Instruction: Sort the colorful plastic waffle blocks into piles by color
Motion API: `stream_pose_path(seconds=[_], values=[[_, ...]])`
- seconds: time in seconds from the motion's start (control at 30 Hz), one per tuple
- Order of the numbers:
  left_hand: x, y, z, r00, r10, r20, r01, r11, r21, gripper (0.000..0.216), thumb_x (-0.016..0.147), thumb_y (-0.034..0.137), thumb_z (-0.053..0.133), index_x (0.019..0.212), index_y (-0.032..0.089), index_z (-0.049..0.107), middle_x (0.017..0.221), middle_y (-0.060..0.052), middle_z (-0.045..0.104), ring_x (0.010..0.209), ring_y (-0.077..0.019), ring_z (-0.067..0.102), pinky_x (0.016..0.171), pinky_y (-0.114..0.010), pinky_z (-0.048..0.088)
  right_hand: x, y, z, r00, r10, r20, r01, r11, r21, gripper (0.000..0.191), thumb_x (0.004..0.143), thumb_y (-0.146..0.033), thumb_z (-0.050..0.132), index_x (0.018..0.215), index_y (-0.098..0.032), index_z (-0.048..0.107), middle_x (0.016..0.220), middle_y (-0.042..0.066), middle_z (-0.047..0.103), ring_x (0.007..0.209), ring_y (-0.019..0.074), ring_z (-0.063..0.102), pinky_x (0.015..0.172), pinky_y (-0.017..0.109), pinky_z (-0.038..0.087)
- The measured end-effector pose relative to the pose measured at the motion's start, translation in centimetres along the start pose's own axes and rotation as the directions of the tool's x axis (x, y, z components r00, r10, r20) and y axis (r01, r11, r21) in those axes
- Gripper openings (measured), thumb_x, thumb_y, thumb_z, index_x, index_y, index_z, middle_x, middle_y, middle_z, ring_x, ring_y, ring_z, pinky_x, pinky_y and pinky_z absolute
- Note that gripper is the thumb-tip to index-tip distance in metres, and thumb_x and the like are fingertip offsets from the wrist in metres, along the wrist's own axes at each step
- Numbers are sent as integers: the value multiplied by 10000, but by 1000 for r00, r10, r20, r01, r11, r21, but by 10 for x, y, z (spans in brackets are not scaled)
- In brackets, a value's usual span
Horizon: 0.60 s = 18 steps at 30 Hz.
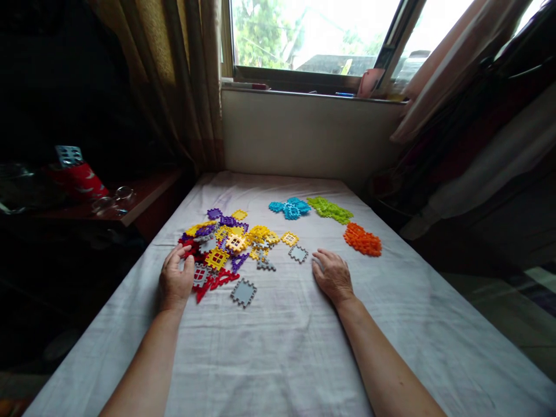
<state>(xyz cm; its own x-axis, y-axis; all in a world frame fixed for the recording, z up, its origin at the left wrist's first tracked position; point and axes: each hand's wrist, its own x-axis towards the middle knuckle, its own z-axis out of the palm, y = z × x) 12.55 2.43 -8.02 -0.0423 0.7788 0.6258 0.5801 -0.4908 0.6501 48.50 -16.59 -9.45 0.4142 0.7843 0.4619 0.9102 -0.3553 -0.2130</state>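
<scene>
My left hand (176,278) rests on the cloth at the left edge of a mixed pile, its fingers apart and touching or nearly touching the red pieces (223,278). In that pile lie yellow toothed building tiles (217,258), purple pieces (238,262) and a grey windowed tile (200,275). A flat grey square tile (244,292) lies in front of it. My right hand (332,274) lies on the cloth with nothing visible in it, fingers loosely curved. Nearest to it is another grey tile (298,253), just left of the fingertips. A yellow windowed tile (289,238) sits behind that one.
Blue pieces (290,208), green pieces (330,210) and orange pieces (362,240) lie in separate heaps at the back right of the cloth-covered table (278,347). Eyeglasses (113,200) and a red container (80,179) stand on a side table at left.
</scene>
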Motion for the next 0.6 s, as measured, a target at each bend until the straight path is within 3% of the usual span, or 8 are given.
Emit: stream_pose_path(seconds=[0.3, 0.53, 0.6], values=[[-3, 0, 9, 999, 45, 8, -45, 999, -14, 325, 834, 393, 514, 1005, 181, 692, 1188, -137, 698, 1159, -264, 643, 1080, -436, 468, 5, -51, -13, 975, -21, 223, 4, 997, 78, 320, 896, -267, 573, 1196, -224, 677, 1308, 103, 661, 1192, 246, 586, 998, 382, 432], [-6, 10, 13, 997, 63, 42, -63, 998, 1, 343, 857, 403, 504, 1031, 181, 699, 1229, -141, 684, 1160, -272, 640, 1063, -436, 486, 2, -100, -9, 929, -274, 248, 184, 924, 335, 284, 906, -282, 580, 1162, -243, 694, 1255, 62, 698, 1187, 223, 596, 1031, 378, 425], [-6, 10, 12, 997, 57, 48, -58, 998, 4, 332, 860, 391, 507, 1039, 185, 696, 1243, -138, 676, 1170, -267, 635, 1072, -430, 479, 11, -102, -7, 931, -275, 239, 180, 918, 354, 280, 907, -284, 576, 1156, -242, 698, 1247, 63, 703, 1178, 219, 602, 1029, 376, 426]])
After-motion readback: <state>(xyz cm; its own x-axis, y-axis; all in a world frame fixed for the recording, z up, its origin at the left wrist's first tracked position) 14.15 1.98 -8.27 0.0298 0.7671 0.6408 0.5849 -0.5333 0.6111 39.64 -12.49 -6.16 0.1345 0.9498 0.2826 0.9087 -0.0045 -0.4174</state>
